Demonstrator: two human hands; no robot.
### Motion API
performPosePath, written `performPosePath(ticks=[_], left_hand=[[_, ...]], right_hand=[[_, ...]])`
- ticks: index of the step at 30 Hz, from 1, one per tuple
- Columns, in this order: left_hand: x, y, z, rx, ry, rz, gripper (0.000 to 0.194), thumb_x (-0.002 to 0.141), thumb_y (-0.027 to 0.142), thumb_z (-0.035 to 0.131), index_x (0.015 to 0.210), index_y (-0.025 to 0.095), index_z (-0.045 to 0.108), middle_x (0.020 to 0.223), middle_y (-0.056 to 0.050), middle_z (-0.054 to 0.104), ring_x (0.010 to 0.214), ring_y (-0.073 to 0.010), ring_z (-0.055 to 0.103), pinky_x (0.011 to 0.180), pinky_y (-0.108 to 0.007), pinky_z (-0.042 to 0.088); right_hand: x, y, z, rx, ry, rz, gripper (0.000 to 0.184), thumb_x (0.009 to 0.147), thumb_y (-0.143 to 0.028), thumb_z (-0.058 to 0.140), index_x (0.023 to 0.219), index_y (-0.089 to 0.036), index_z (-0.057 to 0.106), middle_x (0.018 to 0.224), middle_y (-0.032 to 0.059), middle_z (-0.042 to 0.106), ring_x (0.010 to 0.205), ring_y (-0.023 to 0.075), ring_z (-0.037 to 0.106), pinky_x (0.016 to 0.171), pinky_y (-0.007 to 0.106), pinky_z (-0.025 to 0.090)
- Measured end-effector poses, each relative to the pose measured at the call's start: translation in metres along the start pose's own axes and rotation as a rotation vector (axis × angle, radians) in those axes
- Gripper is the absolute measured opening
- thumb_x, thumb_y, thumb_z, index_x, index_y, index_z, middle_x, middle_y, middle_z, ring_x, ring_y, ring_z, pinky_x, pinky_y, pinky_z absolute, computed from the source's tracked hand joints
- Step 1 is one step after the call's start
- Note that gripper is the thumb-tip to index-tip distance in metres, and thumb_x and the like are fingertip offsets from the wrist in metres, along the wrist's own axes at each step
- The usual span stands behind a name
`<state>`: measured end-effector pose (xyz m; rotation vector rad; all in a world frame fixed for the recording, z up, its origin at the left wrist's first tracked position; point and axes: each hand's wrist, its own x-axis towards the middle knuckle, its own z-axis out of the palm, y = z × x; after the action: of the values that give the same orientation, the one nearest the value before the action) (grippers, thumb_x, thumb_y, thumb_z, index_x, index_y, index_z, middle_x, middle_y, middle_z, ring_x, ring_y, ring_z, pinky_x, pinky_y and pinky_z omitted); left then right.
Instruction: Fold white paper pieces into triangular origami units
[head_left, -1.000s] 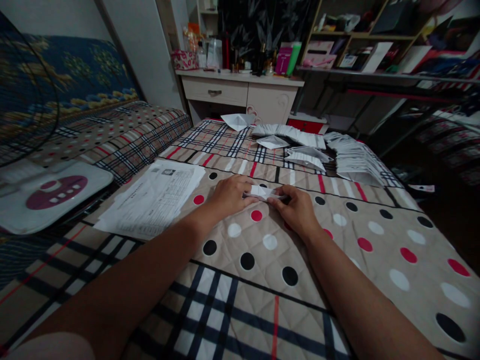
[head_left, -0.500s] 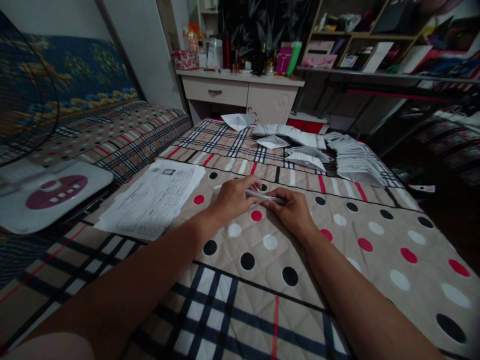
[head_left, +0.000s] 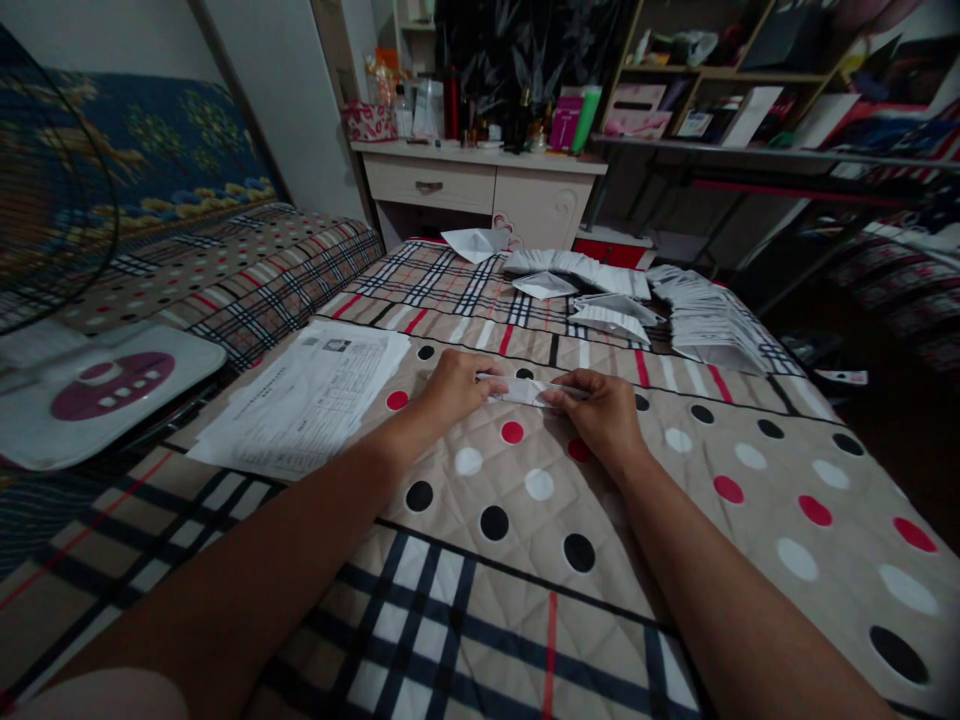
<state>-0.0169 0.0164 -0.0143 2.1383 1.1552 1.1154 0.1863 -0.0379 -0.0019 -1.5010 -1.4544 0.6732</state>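
Note:
A narrow folded piece of white paper (head_left: 523, 391) is stretched between my two hands, just above the polka-dot bedspread (head_left: 592, 500). My left hand (head_left: 461, 385) pinches its left end, and my right hand (head_left: 600, 408) grips the right end between thumb and fingers. Both ends of the paper are partly hidden by my fingers. To the left of my left hand lies a stack of printed sheets (head_left: 307, 390). Beyond my hands sit several folded paper pieces, among them a boat-like one (head_left: 545, 286).
Long rows of folded papers (head_left: 712, 315) line the bed's far right side, and another folded piece (head_left: 475, 243) lies at the far edge. A fan (head_left: 112, 385) with a white and purple base stands at left. Behind the bed is a white dresser (head_left: 431, 185) with bottles on top.
The paper was bunched flat and thin between my hands half a second ago. Now my hands are farther apart, and the paper is drawn out longer between them.

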Motion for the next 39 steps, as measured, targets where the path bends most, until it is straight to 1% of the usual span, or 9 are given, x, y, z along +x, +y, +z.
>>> performPosePath(ticks=[4, 7, 10, 13, 17, 21, 30, 35, 39], left_hand=[[0.0, 0.001, -0.002, -0.098, -0.039, -0.111, 0.005, 0.078, 0.017, 0.071, 0.075, 0.015, 0.075, 0.053, 0.001, 0.065, 0.042, -0.0105, 0.058, 0.042, -0.02, 0.045], [0.0, 0.003, -0.001, -0.183, -0.015, -0.143, 0.011, 0.083, 0.016, 0.065, 0.077, 0.014, 0.073, 0.048, 0.003, 0.06, 0.039, -0.0093, 0.058, 0.041, -0.018, 0.046], [0.0, 0.001, 0.002, -0.308, 0.059, -0.197, 0.015, 0.086, 0.02, 0.06, 0.083, 0.014, 0.073, 0.05, 0.003, 0.062, 0.045, -0.0119, 0.064, 0.042, -0.018, 0.051], [0.001, -0.001, 0.004, -0.37, 0.081, -0.236, 0.016, 0.086, 0.021, 0.059, 0.087, 0.013, 0.073, 0.066, -0.002, 0.071, 0.061, -0.0145, 0.071, 0.055, -0.022, 0.058], [0.002, 0.0, 0.004, -0.317, 0.072, -0.227, 0.016, 0.077, 0.019, 0.068, 0.091, 0.012, 0.073, 0.09, -0.007, 0.075, 0.077, -0.0164, 0.072, 0.073, -0.027, 0.061], [0.001, 0.002, 0.004, -0.363, 0.013, -0.213, 0.027, 0.071, 0.006, 0.068, 0.098, 0.012, 0.073, 0.105, -0.009, 0.073, 0.084, -0.0161, 0.072, 0.077, -0.027, 0.06], [0.0, 0.004, 0.005, -0.105, 0.039, -0.141, 0.021, 0.077, 0.012, 0.066, 0.095, 0.017, 0.075, 0.098, -0.006, 0.075, 0.088, -0.016, 0.07, 0.073, -0.023, 0.057], [0.003, 0.001, 0.01, -0.078, 0.123, -0.265, 0.014, 0.075, 0.014, 0.066, 0.087, 0.016, 0.075, 0.083, -0.005, 0.076, 0.074, -0.0161, 0.07, 0.067, -0.024, 0.056], [0.004, -0.003, 0.013, -0.128, 0.152, -0.333, 0.013, 0.077, 0.017, 0.065, 0.086, 0.015, 0.074, 0.076, -0.005, 0.074, 0.062, -0.0151, 0.069, 0.055, -0.021, 0.053]], right_hand=[[0.001, 0.005, -0.004, -0.024, 0.033, -0.004, 0.021, 0.068, -0.036, 0.075, 0.067, -0.015, 0.07, 0.054, 0.0022, 0.064, 0.048, 0.0143, 0.054, 0.045, 0.025, 0.037], [0.0, 0.01, -0.004, 0.008, 0.044, -0.043, 0.018, 0.074, -0.033, 0.069, 0.072, -0.015, 0.072, 0.055, 0.0023, 0.065, 0.05, 0.0157, 0.057, 0.048, 0.026, 0.041], [0.001, 0.016, -0.001, 0.034, 0.094, -0.095, 0.013, 0.074, -0.028, 0.067, 0.075, -0.016, 0.074, 0.068, 0.0044, 0.072, 0.063, 0.0198, 0.066, 0.059, 0.03, 0.05], [0.002, 0.019, 0.001, 0.006, 0.147, -0.141, 0.016, 0.072, -0.026, 0.068, 0.084, -0.017, 0.076, 0.082, 0.0058, 0.076, 0.075, 0.0226, 0.07, 0.071, 0.034, 0.054], [0.003, 0.015, 0.002, -0.087, 0.098, -0.146, 0.03, 0.07, -0.027, 0.071, 0.097, -0.016, 0.075, 0.088, 0.0068, 0.076, 0.077, 0.0222, 0.07, 0.075, 0.035, 0.055], [0.002, 0.012, 0.001, -0.129, 0.086, -0.146, 0.028, 0.076, -0.029, 0.065, 0.099, -0.016, 0.074, 0.089, 0.0073, 0.075, 0.073, 0.0208, 0.069, 0.071, 0.034, 0.054], [0.002, 0.012, 0.002, -0.224, 0.135, -0.173, 0.024, 0.073, -0.016, 0.056, 0.092, -0.017, 0.072, 0.085, 0.0052, 0.073, 0.075, 0.0215, 0.066, 0.074, 0.035, 0.052], [-0.002, 0.006, 0.003, -0.409, 0.202, -0.434, 0.023, 0.073, -0.012, 0.057, 0.092, -0.017, 0.068, 0.11, 0.0108, 0.068, 0.103, 0.0271, 0.06, 0.089, 0.042, 0.047], [-0.01, -0.006, 0.007, -0.514, 0.119, -0.62, 0.017, 0.075, -0.011, 0.058, 0.083, -0.02, 0.07, 0.114, 0.008, 0.066, 0.106, 0.0264, 0.056, 0.09, 0.042, 0.044]])
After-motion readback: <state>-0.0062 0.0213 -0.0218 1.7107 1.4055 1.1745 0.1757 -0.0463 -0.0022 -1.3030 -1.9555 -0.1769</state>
